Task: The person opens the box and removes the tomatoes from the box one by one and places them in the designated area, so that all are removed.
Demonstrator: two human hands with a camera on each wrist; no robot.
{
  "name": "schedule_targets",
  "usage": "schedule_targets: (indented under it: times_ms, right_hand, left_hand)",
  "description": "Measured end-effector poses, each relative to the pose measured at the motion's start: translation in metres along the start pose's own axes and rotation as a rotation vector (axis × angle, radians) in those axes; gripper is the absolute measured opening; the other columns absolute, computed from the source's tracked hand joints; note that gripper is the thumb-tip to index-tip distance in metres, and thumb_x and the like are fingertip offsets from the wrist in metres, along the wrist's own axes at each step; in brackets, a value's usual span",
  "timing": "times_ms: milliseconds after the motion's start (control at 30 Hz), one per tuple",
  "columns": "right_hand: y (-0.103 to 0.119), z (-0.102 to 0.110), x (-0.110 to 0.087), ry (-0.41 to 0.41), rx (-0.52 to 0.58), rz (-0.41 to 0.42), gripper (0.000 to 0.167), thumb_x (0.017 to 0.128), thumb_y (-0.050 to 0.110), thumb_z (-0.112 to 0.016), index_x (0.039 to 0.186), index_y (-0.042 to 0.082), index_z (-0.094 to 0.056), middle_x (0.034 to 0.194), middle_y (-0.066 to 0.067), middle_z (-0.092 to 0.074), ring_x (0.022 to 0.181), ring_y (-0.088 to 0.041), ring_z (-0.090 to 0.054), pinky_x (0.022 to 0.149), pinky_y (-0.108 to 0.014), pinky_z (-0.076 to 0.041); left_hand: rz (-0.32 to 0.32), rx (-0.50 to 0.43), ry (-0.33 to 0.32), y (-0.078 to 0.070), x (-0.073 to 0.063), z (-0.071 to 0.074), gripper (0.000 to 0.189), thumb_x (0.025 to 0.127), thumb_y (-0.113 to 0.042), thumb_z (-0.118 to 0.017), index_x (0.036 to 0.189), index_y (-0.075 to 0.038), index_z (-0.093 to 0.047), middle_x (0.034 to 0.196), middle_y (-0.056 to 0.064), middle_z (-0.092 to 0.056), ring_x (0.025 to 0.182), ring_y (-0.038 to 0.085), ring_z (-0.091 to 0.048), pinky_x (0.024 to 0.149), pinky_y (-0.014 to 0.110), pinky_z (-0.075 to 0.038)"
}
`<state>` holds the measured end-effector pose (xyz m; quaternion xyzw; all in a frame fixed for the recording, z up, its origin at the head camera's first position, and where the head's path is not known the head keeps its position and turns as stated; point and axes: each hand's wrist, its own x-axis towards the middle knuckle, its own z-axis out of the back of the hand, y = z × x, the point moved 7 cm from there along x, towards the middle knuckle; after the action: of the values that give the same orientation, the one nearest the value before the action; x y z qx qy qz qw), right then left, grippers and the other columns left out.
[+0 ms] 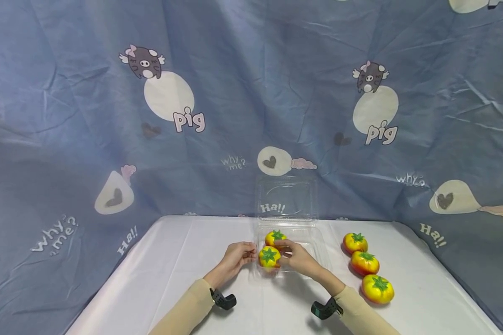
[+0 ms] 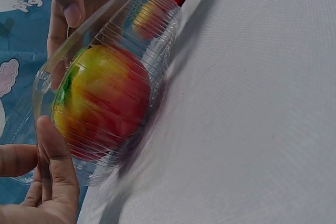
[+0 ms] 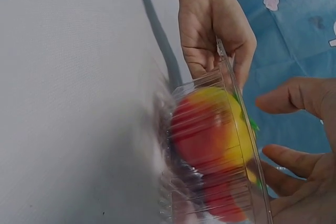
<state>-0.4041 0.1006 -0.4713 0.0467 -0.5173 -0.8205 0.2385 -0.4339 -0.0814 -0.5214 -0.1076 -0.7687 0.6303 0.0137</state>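
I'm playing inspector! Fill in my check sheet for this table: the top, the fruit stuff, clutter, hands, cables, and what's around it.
Surface: white tabletop.
Job's things: clear plastic box with its lid raised at the back; two red-yellow toy-like fruits inside, and three more fruits in a row on the table, right of the box.
Clutter: nothing seen.
Hands: left hand pinches the box's left edge; right hand is by the two fruits inside, thumb and fingers apart; each wrist wears a black device.
Cables: nothing seen.
Surroundings: blue curtain behind, printed with pigs and words.
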Motion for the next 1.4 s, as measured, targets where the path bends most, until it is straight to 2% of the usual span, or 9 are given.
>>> schedule_targets:
  times_ms: [133, 300, 600, 833, 1133, 1400]
  right_hand:
    - [0.002, -0.002, 0.001, 0.009, 0.005, -0.017, 0.058, 0.077, 0.005, -0.069, 0.131, -0.010, -0.051, 0.131, -0.028, -0.054, 0.119, -0.044, -0.055, 0.097, -0.044, -0.051]
    - [0.004, -0.004, 0.003, 0.033, 0.003, -0.009, 0.061, 0.076, 0.004, -0.070, 0.131, -0.012, -0.049, 0.131, -0.031, -0.053, 0.119, -0.045, -0.054, 0.097, -0.045, -0.051]
    - [0.000, -0.007, 0.012, 0.071, -0.033, 0.000, 0.063, 0.073, 0.006, -0.071, 0.131, -0.009, -0.052, 0.128, -0.026, -0.056, 0.117, -0.039, -0.057, 0.094, -0.039, -0.053]
    - [-0.001, -0.010, 0.015, 0.059, -0.045, 0.012, 0.063, 0.071, 0.003, -0.072, 0.130, -0.009, -0.054, 0.124, -0.025, -0.059, 0.112, -0.036, -0.060, 0.088, -0.033, -0.056]
    - [-0.003, -0.010, 0.016, 0.030, -0.111, 0.012, 0.060, 0.069, 0.002, -0.076, 0.126, -0.007, -0.058, 0.116, -0.022, -0.063, 0.103, -0.030, -0.063, 0.081, -0.028, -0.056]
    - [0.002, -0.008, 0.013, 0.020, -0.198, -0.011, 0.060, 0.068, 0.007, -0.078, 0.124, -0.005, -0.061, 0.109, -0.017, -0.067, 0.097, -0.026, -0.064, 0.081, -0.031, -0.056]
  left_hand:
    - [0.005, -0.008, -0.003, 0.001, 0.001, 0.000, 0.031, 0.093, -0.006, -0.055, 0.115, 0.016, -0.054, 0.083, 0.006, -0.061, 0.071, 0.012, -0.059, 0.068, 0.023, -0.055]
    - [0.003, -0.017, -0.006, 0.000, 0.003, 0.000, 0.028, 0.092, -0.005, -0.055, 0.112, 0.015, -0.055, 0.082, 0.005, -0.061, 0.070, 0.012, -0.060, 0.066, 0.023, -0.055]
    - [-0.002, -0.016, 0.000, -0.003, 0.005, 0.001, 0.032, 0.092, -0.005, -0.055, 0.115, 0.017, -0.054, 0.083, 0.006, -0.061, 0.071, 0.012, -0.060, 0.068, 0.023, -0.055]
    - [0.012, -0.018, -0.017, -0.003, 0.003, 0.001, 0.032, 0.093, -0.005, -0.055, 0.117, 0.017, -0.053, 0.085, 0.007, -0.061, 0.071, 0.012, -0.060, 0.067, 0.023, -0.055]
    - [0.017, -0.020, -0.013, 0.000, 0.003, 0.000, 0.033, 0.093, -0.007, -0.055, 0.117, 0.016, -0.053, 0.084, 0.005, -0.061, 0.071, 0.012, -0.059, 0.067, 0.022, -0.055]
    - [0.021, -0.008, -0.022, 0.003, 0.004, 0.000, 0.031, 0.092, -0.007, -0.055, 0.114, 0.014, -0.055, 0.082, 0.005, -0.061, 0.071, 0.012, -0.060, 0.067, 0.023, -0.055]
